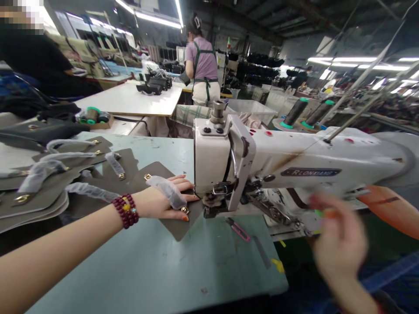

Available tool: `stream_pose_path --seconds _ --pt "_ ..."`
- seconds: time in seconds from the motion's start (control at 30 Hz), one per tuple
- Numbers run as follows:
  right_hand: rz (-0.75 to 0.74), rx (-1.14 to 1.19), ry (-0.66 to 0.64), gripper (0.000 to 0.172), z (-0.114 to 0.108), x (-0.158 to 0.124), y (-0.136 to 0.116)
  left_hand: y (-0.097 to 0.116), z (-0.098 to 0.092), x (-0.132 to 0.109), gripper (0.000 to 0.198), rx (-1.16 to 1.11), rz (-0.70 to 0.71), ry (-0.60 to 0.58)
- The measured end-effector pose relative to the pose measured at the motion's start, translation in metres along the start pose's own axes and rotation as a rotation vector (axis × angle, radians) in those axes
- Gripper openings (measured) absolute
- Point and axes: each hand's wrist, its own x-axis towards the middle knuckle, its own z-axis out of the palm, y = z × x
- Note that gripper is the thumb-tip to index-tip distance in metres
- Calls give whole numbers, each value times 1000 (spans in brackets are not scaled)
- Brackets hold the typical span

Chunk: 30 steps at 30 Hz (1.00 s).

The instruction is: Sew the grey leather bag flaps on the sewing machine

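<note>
My left hand (153, 202) lies flat on a grey bag panel (175, 229), its fingers stretched towards the needle area of a white sewing machine (275, 150). A plastic-wrapped handle (167, 190) with gold-coloured fittings arches over the back of this hand. The panel's right corner reaches beside the presser foot area; the needle itself is hidden. To the right of the machine bed, my right hand (342, 240) is raised and smeared by motion. Its fingers look bent, but whether they hold anything cannot be made out.
Several grey panels with wrapped handles (93, 192) overlap at left. Pink thread snips (240, 230) and a grey strip (262, 251) lie on the green table (157, 274). Dark thread cones (294, 113) stand behind the machine. A person in an apron (204, 61) stands beyond a white table (131, 98).
</note>
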Motion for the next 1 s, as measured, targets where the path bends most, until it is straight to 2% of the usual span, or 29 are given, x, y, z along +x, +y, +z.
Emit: stream_pose_path --seconds 0.03,0.07,0.1,0.13,0.17,0.23,0.33,0.43,0.57,0.83,1.0 --pt "0 122 -179 52 17 -35 -14 -1 -1 1 44 0 5 -5" --pt "89 399 -562 42 35 -66 -27 -1 -2 2 42 -2 9 -11" --pt "235 626 -757 40 55 -91 -40 -2 -2 3 41 -6 11 -16" --pt "417 780 -870 40 74 -111 -53 -2 -3 3 41 -12 12 -20" --pt "573 905 -923 43 93 -125 -65 -2 -4 4 40 -19 14 -22" --pt "800 1071 -909 51 123 -137 -87 -1 -6 4 40 -35 14 -20" --pt "922 1047 -778 48 147 -136 -109 5 -9 4 39 -68 -19 -11" --pt "877 942 -706 44 149 -133 -114 13 -10 4 39 -111 -67 -5" --pt "795 887 -720 44 142 -133 -109 17 -6 2 41 -140 -101 2" --pt "825 902 -720 45 145 -133 -111 12 2 -3 39 -89 -84 -25" --pt "810 943 -738 47 142 -131 -110 10 6 -8 33 -158 -147 -65"
